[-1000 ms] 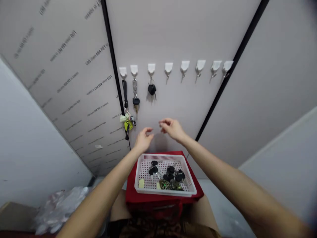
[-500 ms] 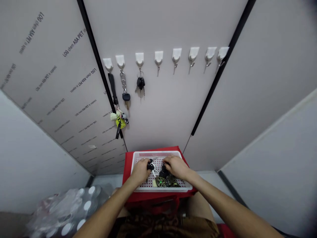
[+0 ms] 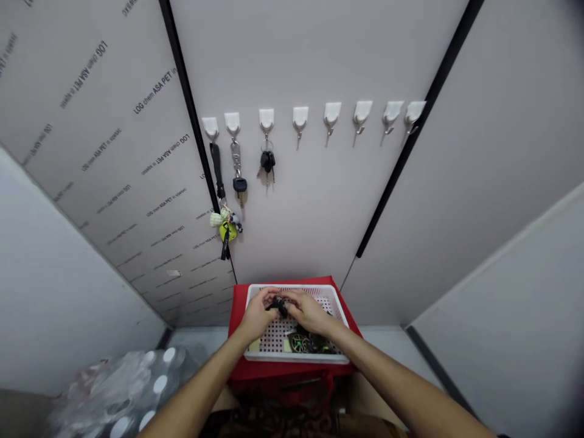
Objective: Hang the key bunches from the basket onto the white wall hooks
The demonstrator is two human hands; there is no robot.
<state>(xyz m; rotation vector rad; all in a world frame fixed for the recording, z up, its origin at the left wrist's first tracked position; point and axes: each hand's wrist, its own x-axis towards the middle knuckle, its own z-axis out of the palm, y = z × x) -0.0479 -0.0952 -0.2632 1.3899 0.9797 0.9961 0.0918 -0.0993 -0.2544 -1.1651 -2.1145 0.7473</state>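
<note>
Over the white perforated basket [image 3: 343,307], my left hand [image 3: 256,314] and my right hand [image 3: 308,312] meet at a bunch of black-headed keys [image 3: 278,305]. The fingers of both hands are closed around it, and they cover part of it. Below my right hand, inside the basket, lies a round gold-coloured spoked charm [image 3: 300,343] with a green centre. Dark items beside the charm are partly hidden by my right wrist.
A row of white hooks [image 3: 300,115] runs along the wall. From the left ones hang a black strap with charms [image 3: 227,230], a single key on a chain [image 3: 239,185] and a key ring [image 3: 267,161]. The basket stands on a red box [image 3: 238,304]; wrapped bottles [image 3: 159,384] are at lower left.
My right hand has moved left to meet my left hand. The black-headed keys are now between both hands, nearer the basket's far side. The view has shifted slightly.
</note>
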